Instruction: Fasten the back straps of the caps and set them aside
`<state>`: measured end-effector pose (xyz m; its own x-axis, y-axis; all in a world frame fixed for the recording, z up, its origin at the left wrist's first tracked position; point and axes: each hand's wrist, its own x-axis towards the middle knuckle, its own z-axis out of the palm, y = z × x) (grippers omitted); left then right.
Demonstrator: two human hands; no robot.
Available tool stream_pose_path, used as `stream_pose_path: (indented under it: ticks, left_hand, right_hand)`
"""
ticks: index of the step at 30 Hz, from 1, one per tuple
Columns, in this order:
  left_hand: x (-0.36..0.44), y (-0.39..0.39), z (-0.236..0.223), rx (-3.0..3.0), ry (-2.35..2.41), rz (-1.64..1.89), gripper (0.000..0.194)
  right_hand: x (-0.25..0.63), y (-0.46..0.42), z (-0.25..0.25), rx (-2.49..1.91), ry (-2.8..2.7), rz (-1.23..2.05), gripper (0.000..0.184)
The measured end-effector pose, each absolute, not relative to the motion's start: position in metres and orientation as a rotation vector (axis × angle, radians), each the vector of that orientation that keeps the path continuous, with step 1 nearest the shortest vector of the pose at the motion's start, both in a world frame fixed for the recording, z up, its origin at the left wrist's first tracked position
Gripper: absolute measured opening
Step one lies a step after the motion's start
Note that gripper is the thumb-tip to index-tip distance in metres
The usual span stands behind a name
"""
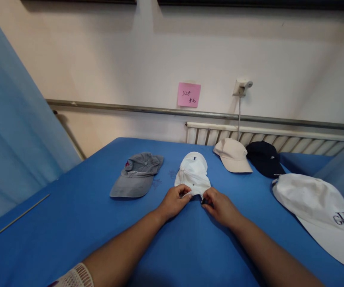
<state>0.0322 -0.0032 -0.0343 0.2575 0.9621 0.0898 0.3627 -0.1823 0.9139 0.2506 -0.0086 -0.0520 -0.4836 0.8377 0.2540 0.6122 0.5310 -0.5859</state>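
Note:
A white baseball cap [193,173] lies on the blue-covered table, its brim pointing away from me and its back opening toward me. My left hand [176,201] pinches the left side of the cap's back edge between thumb and fingers. At the right end of that opening, my right hand [219,204] is closed on the cap's back strap, where a small dark piece shows at the fingertips. To the left of the cap rests a grey baseball cap [138,173], brim toward me.
Toward the right lie a beige cap [233,155], a black cap [264,159] and a large white cap [315,203] with dark letters. A thin stick [19,217] lies at left. Behind the table [85,223] are a radiator [213,135], a rail and a pink note [189,95].

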Motion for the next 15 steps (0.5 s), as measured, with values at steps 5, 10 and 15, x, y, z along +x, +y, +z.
stream_pose_path:
  ticks: [5, 10, 15]
  left_hand:
    - [0.0365, -0.0083, -0.0286, 1.608, 1.203, 0.892, 0.021]
    - [0.0375, -0.0078, -0.0312, 1.584, 1.167, 0.897, 0.021]
    - [0.0358, -0.0039, -0.0361, 1.586, 1.166, 0.916, 0.021]
  right_hand:
    - [0.2487, -0.0094, -0.0513, -1.195, -2.254, 0.54, 0.018]
    - [0.2481, -0.0094, -0.0517, -1.186, -2.269, 0.51, 0.012]
    - [0.248, -0.0078, -0.0535, -1.162, -2.247, 0.531, 0.006]
